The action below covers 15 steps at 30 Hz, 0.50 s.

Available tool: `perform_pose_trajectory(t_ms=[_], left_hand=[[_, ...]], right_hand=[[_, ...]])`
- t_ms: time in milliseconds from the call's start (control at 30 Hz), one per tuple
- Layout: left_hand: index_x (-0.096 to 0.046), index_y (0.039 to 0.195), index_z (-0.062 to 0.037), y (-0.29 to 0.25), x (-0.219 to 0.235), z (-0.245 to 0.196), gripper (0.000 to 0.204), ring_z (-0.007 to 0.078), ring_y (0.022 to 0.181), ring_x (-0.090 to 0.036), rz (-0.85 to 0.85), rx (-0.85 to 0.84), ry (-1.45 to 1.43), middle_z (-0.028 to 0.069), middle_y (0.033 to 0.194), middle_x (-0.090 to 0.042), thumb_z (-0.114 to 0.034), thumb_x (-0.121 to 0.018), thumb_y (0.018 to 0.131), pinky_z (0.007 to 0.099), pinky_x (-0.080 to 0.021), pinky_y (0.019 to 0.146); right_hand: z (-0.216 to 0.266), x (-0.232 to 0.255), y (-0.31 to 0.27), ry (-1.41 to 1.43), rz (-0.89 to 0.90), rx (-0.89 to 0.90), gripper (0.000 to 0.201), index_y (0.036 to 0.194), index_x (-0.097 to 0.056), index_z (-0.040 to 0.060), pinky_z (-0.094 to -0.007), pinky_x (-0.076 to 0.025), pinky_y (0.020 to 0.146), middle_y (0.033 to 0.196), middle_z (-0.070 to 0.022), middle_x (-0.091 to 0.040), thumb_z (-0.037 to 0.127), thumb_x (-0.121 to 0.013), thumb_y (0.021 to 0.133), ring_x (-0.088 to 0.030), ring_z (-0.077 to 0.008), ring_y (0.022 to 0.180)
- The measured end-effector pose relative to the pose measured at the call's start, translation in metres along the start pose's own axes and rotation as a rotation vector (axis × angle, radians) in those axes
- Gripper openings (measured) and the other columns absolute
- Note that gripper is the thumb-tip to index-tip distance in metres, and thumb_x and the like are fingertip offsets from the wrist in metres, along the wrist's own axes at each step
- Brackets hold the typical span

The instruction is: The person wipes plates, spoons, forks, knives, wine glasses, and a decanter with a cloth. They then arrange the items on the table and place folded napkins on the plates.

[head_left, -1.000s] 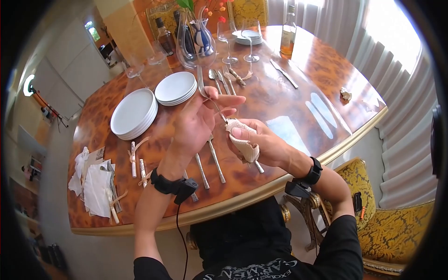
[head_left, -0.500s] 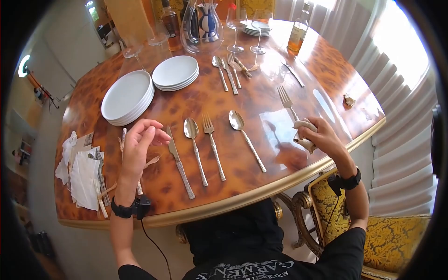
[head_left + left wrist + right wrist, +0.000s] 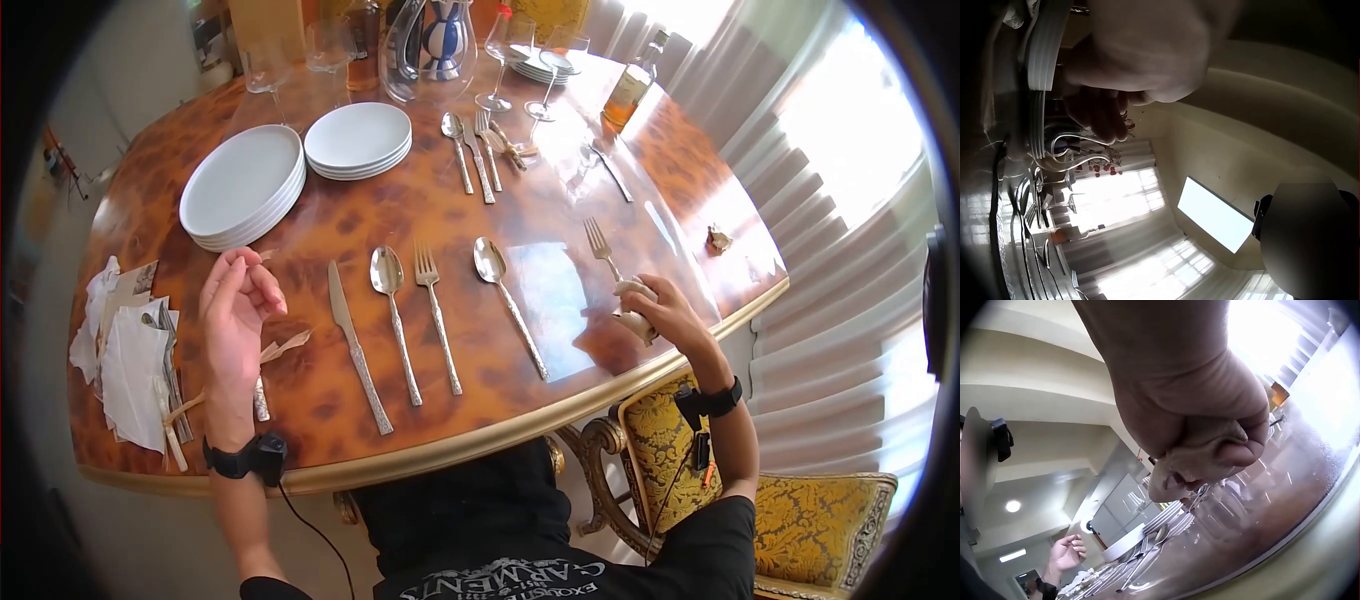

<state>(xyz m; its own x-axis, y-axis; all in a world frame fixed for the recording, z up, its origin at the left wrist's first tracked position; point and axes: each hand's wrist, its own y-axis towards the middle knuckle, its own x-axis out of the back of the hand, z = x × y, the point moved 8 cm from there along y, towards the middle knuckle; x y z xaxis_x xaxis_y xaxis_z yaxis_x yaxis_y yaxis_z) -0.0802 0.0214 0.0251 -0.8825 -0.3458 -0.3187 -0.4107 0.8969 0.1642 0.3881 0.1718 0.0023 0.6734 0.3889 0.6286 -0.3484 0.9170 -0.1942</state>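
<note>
At the table's right side, my right hand [image 3: 690, 318] grips a crumpled beige cloth [image 3: 634, 323]. A fork [image 3: 597, 238] runs out of that cloth, tines pointing away, low over the tabletop; its handle end is hidden. The right wrist view shows fingers curled tightly round the cloth [image 3: 1163, 481]. My left hand [image 3: 235, 325] is raised over the table's left part, fingers loosely bent and holding nothing. Between the hands a knife [image 3: 352, 340], a spoon [image 3: 387, 270], a second fork [image 3: 427, 266] and another spoon [image 3: 489, 260] lie apart, handles towards me.
Stacks of large plates [image 3: 240, 185] and smaller plates [image 3: 358, 140] stand behind my left hand. White napkins [image 3: 135, 370] lie far left. More cutlery [image 3: 470, 160], a carafe [image 3: 405, 60], stemmed glasses [image 3: 500, 55] and a bottle [image 3: 632, 85] stand farther back.
My hands, earlier together at the fork and cloth, have parted. The right carried both to the right and lowered them; the left let go and moved left. The head view shifted too.
</note>
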Motion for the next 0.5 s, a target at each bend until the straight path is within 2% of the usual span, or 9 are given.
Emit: perform_pose_trajectory(t_ms=[133, 233, 300, 333, 400, 433, 500], left_hand=[[-0.055, 0.098, -0.0062, -0.003, 0.008, 0.006, 0.018, 0.0134, 0.063, -0.054, -0.034, 0.035, -0.025, 0.0045, 0.071, -0.057, -0.022, -0.046, 0.099, 0.0268, -0.044, 0.062], [-0.055, 0.099, -0.0066, -0.004, 0.003, 0.009, 0.018, 0.0134, 0.063, -0.054, 0.008, 0.053, 0.002, 0.0042, 0.071, -0.058, -0.023, -0.047, 0.099, 0.0264, -0.044, 0.062], [-0.055, 0.099, -0.0067, -0.006, 0.002, 0.011, 0.018, 0.0132, 0.063, -0.054, 0.016, 0.063, 0.008, 0.0041, 0.071, -0.058, -0.023, -0.047, 0.099, 0.0261, -0.044, 0.061], [-0.055, 0.099, -0.0068, -0.006, 0.002, 0.012, 0.018, 0.0130, 0.063, -0.055, 0.020, 0.069, 0.010, 0.0040, 0.071, -0.058, -0.023, -0.047, 0.099, 0.0259, -0.045, 0.061], [-0.055, 0.099, -0.0067, -0.006, 0.003, 0.013, 0.018, 0.0126, 0.063, -0.055, 0.011, 0.080, 0.011, 0.0038, 0.071, -0.058, -0.023, -0.047, 0.099, 0.0254, -0.045, 0.061], [-0.055, 0.099, -0.0067, -0.007, 0.005, 0.014, 0.018, 0.0122, 0.063, -0.055, 0.000, 0.093, 0.010, 0.0036, 0.071, -0.058, -0.022, -0.048, 0.099, 0.0249, -0.045, 0.061], [-0.055, 0.099, -0.0066, -0.010, 0.004, 0.011, 0.017, 0.0117, 0.063, -0.055, -0.001, 0.099, 0.004, 0.0034, 0.072, -0.058, -0.022, -0.047, 0.099, 0.0247, -0.046, 0.061]], right_hand=[[0.008, -0.031, 0.001, 0.065, 0.103, 0.055, 0.029, 0.100, -0.065, -0.0018, -0.0265, -0.046, 0.066, 0.080, -0.0027, -0.062, 0.023, -0.057, 0.088, -0.056, -0.0091, 0.075], [0.014, -0.056, 0.007, -0.010, 0.143, 0.065, 0.028, 0.094, -0.065, -0.0012, -0.0295, -0.047, 0.066, 0.077, -0.0076, -0.063, 0.024, -0.056, 0.087, -0.058, -0.0131, 0.071], [0.027, -0.068, 0.014, -0.161, 0.132, 0.175, 0.028, 0.087, -0.065, -0.0008, -0.0349, -0.049, 0.066, 0.074, -0.0165, -0.063, 0.026, -0.055, 0.087, -0.062, -0.0222, 0.068], [0.028, -0.071, 0.016, -0.159, 0.132, 0.175, 0.028, 0.087, -0.065, -0.0008, -0.0349, -0.049, 0.066, 0.074, -0.0165, -0.063, 0.026, -0.055, 0.087, -0.062, -0.0222, 0.068], [0.036, -0.073, 0.021, -0.223, 0.095, 0.235, 0.030, 0.082, -0.066, 0.0003, -0.0416, -0.049, 0.064, 0.070, -0.0215, -0.063, 0.028, -0.055, 0.087, -0.064, -0.0346, 0.066], [0.040, -0.072, 0.020, -0.228, 0.101, 0.241, 0.030, 0.082, -0.066, 0.0003, -0.0416, -0.049, 0.064, 0.070, -0.0215, -0.063, 0.028, -0.055, 0.087, -0.064, -0.0346, 0.066], [0.053, -0.066, 0.016, -0.649, 0.027, 0.237, 0.032, 0.079, -0.068, 0.0019, -0.0443, -0.049, 0.060, 0.065, -0.0201, -0.062, 0.031, -0.057, 0.088, -0.063, -0.0397, 0.064]])
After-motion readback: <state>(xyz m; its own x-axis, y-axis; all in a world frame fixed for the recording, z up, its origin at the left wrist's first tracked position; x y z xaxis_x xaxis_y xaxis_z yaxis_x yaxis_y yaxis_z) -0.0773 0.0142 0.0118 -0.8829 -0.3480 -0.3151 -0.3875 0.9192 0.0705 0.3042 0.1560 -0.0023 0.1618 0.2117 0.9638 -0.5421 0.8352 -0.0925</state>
